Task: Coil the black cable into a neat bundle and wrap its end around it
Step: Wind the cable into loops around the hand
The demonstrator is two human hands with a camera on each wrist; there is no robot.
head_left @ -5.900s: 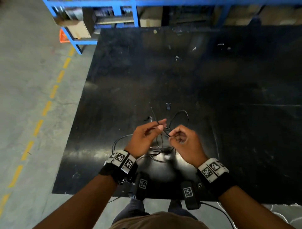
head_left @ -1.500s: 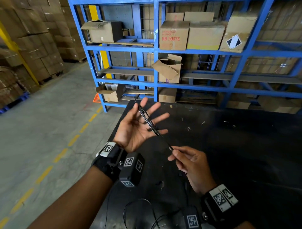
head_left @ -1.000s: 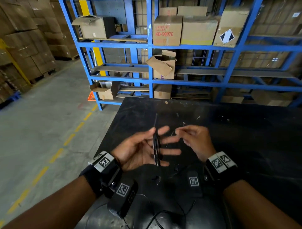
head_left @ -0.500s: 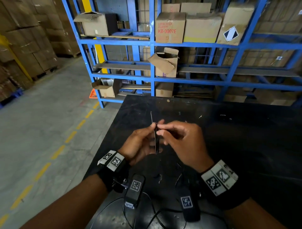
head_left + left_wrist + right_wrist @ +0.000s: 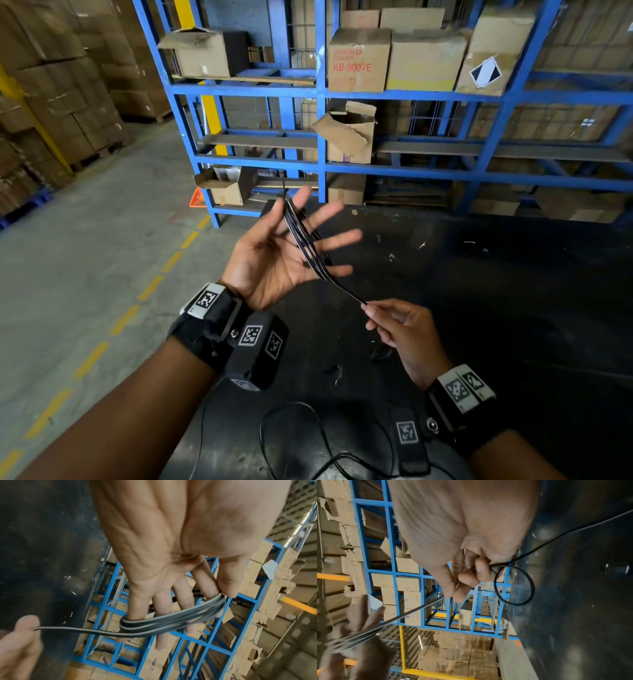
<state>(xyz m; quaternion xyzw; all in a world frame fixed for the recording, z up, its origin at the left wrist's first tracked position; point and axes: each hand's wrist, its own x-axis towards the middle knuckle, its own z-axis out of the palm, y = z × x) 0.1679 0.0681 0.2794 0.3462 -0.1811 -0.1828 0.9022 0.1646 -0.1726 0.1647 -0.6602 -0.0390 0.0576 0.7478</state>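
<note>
counter (image 5: 513, 291): black, scuffed, small pale specks | shelving (image 5: 322, 92): blue metal, far side beyond counter | boxes: cardboard, one printed KB-9007E (image 5: 358, 61), torn one (image 5: 347, 132) a shelf below | floor (image 5: 85, 274): grey concrete, left, dashed yellow line (image 5: 150, 287) | stacked cartons (image 5: 58, 85): far left

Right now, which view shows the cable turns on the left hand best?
Left wrist: the black cable turns lie close and separate across the left hand fingers. Head shows them edge-on; right wrist shows them blurred at the frame's corner.
</note>
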